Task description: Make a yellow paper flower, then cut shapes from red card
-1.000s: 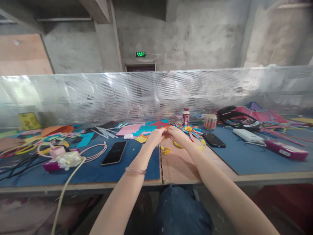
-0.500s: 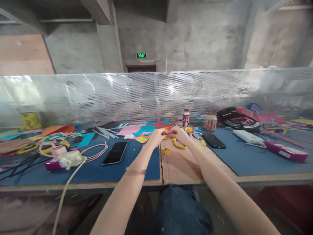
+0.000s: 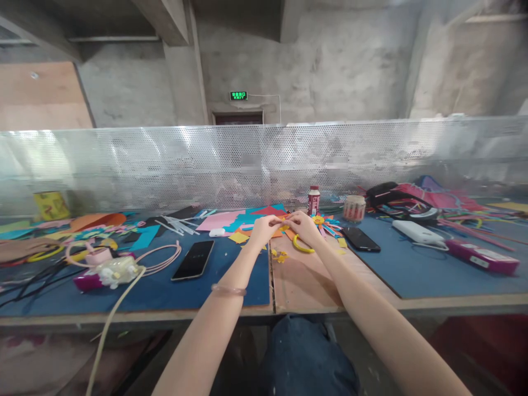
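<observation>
My left hand (image 3: 264,230) and my right hand (image 3: 304,226) meet over the middle of the table, thumbs and fingers closed in a pinch. Between their fingertips shows a small piece of yellow paper (image 3: 284,225), its shape mostly hidden. Under my right hand lies a yellow curved loop (image 3: 302,245), perhaps a scissors handle. Closer to me are small crumpled yellow paper pieces (image 3: 280,256). Left of my left hand is a yellow paper square (image 3: 238,237). Just beyond my right hand rests a many-coloured paper flower (image 3: 325,224) with a yellow centre.
A phone (image 3: 193,260) and a power strip with cables (image 3: 111,270) lie left. Another phone (image 3: 361,239), a jar (image 3: 353,208) and a small bottle (image 3: 313,200) stand or lie right. A perforated metal screen (image 3: 185,165) closes the back. At far left is another person's hand (image 3: 28,249).
My fingertips have parted slightly, and more of the yellow paper piece shows between them. The other things on the table stay where they were.
</observation>
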